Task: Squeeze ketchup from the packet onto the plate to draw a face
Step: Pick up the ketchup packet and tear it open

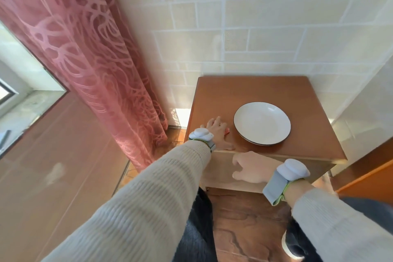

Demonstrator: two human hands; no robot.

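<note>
A white plate (pixel 262 123) with a thin dark rim lies bare on a small brown wooden cabinet (pixel 282 89). My left hand (pixel 217 134) lies flat on the cabinet top just left of the plate, fingers spread. It covers a small red ketchup packet (pixel 227 131), of which only a sliver shows beside the fingers. My right hand (pixel 252 168) hovers in front of the cabinet's pale front face, below the top edge, fingers loosely curled and holding nothing. Both wrists wear grey bands with white pods.
A pink patterned curtain (pixel 89 53) hangs at the left, close to the cabinet's left side. A cream tiled wall (pixel 265 27) stands directly behind the cabinet. A white surface (pixel 365 108) and an orange-brown edge (pixel 370 178) border the right. The floor below is dark brown.
</note>
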